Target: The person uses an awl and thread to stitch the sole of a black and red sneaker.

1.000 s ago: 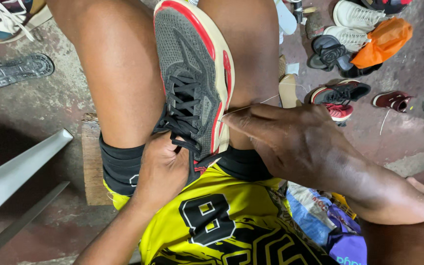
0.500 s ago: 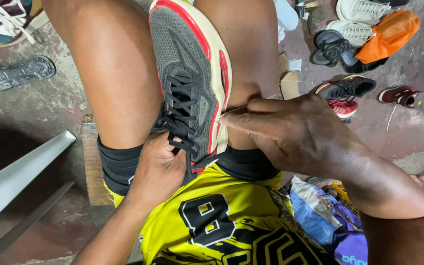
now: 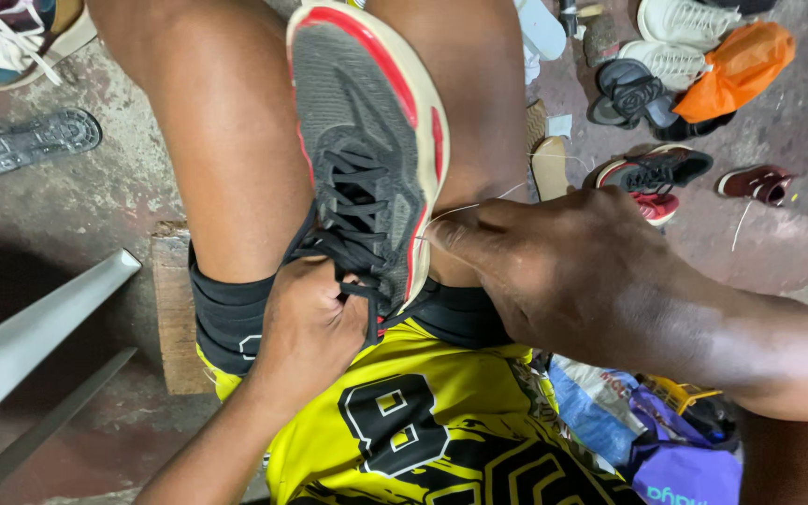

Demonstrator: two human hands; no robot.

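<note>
A grey running shoe [image 3: 367, 140] with a red-trimmed cream sole and black laces lies toe-away between my bare knees. My left hand [image 3: 315, 323] is tucked into the shoe's opening at the heel end and grips it. My right hand [image 3: 572, 271] presses against the sole's right edge, its fingertips pinched on a thin pale thread [image 3: 479, 204] that runs from the sole. Whether a needle is in the fingers is hidden. I sit in black shorts and a yellow jersey.
Several loose shoes and sandals [image 3: 656, 168] and an orange bag [image 3: 736, 65] lie on the concrete floor at upper right. A dark sole [image 3: 25, 140] rests at left, a grey metal bar [image 3: 30, 346] at lower left, and colourful bags [image 3: 638, 421] under my right arm.
The right hand has shifted slightly along the sole's edge, keeping the thread taut. The left hand stays in the shoe's opening.
</note>
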